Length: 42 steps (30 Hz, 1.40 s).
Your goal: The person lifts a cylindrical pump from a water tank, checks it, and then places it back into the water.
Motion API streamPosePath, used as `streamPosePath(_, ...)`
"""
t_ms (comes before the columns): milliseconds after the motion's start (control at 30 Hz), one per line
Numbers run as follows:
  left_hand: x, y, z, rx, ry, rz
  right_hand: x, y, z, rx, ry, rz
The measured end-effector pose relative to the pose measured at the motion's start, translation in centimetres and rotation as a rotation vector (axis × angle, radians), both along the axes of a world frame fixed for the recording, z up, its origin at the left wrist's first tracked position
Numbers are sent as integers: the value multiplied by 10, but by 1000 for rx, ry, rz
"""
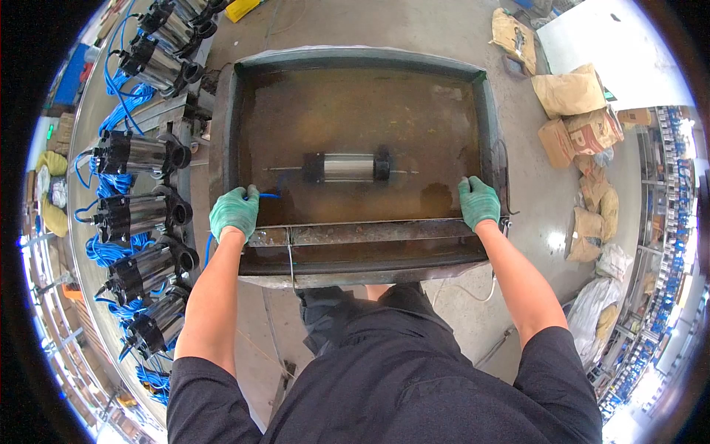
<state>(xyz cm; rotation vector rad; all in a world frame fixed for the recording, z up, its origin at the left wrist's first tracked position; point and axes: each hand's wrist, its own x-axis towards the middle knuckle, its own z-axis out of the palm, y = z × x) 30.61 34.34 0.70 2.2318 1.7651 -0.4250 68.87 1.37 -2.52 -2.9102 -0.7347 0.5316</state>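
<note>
A metal tank (355,56) of brownish liquid stands before me. In it lies a silver cylinder with black end pieces (349,167), a thin rod sticking out at each end. My left hand (234,213), in a green glove, is closed at the tank's left side, near the front. A blue cable (271,195) runs from below that hand and comes out past its fingers. My right hand (478,203), also green-gloved, is curled at the right side wall; what its fingers hold, if anything, is hidden. Between the hands a metal crossbar (355,232) spans the tank.
Several silver-and-black pumps (137,153) with coiled blue cables (117,185) line the bench on the left. Brown paper sacks (569,92) and pale bags (597,314) lie on the floor at right. A white panel (614,52) is at the far right, shelving (669,222) beyond.
</note>
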Motion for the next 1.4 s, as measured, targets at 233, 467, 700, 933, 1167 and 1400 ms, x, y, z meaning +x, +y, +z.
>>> streamPosePath(233,-1,0,0,9,-5,5,-2,2,5,7,7,2)
streamPosePath(467,0,0,0,16,-11,-3,-2,1,2,14,-5,10)
streamPosePath(700,0,0,1,2,-1,11,-1,1,1,2,-12,10)
streamPosePath(933,0,0,0,-2,0,9,-3,1,1,19,-14,1)
streamPosePath(1167,-2,2,-3,9,-3,-5,-2,1,1,18,-18,2)
streamPosePath(1400,-2,0,-3,30,-22,-9,-1,0,1,15,-15,-4)
